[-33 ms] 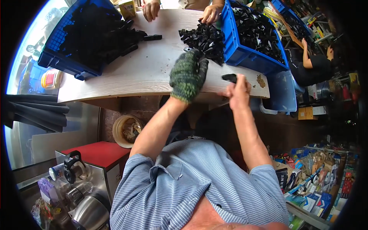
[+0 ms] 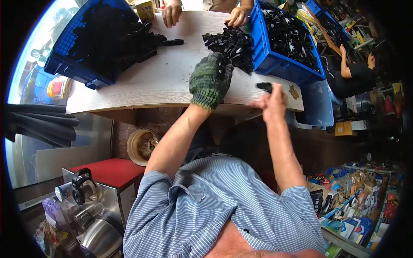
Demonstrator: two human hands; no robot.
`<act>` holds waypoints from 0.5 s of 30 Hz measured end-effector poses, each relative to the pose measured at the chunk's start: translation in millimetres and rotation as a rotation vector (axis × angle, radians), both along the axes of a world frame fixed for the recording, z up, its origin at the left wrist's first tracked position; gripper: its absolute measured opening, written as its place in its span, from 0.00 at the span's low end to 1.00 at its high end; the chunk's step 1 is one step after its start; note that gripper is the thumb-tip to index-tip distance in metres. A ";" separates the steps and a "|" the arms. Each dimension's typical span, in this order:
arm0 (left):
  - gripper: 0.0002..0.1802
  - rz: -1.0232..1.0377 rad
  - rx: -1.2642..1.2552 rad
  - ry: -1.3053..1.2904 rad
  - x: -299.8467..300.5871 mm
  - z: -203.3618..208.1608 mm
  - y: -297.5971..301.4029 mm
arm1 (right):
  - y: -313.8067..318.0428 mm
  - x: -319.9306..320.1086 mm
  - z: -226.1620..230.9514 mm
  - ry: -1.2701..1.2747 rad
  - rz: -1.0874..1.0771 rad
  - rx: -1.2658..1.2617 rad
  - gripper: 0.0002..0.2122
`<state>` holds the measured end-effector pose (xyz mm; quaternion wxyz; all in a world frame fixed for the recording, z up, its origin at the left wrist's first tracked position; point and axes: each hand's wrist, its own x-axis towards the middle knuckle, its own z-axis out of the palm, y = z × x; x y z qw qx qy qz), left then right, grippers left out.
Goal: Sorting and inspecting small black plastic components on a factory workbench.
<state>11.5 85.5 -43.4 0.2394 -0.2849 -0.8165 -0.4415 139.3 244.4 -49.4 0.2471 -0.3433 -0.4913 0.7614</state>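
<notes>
My left hand, in a dark green knitted glove, is over the table at the near left edge of a heap of small black plastic pieces. Its fingers curl inward, and whatever they may hold is hidden. Bare and slightly blurred, my right hand is by the table's front edge, right of the glove. A small black plastic piece sticks out from its thumb and fingers, pinched there. The white wood-grain table lies under both hands.
A blue crate of black pieces stands right of the heap; another blue crate spills longer black pieces at left. Across the table are another person's hands. A light-blue bin and a round bucket stand below table level.
My right hand has shifted slightly right with the black piece. My gloved left hand has barely moved.
</notes>
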 end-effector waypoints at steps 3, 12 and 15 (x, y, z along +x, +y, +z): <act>0.06 -0.122 -0.380 -0.141 -21.7 -12.1 -0.1 | 36.5 5.1 21.8 -0.030 -0.281 0.021 0.18; 0.09 -0.348 0.388 -0.662 -11.1 -8.3 -12.7 | 134.3 55.5 24.1 -0.138 -0.709 0.131 0.21; 0.08 -0.428 0.558 -0.958 -5.7 -1.3 -11.5 | 86.1 34.9 21.2 -0.086 -0.357 0.123 0.17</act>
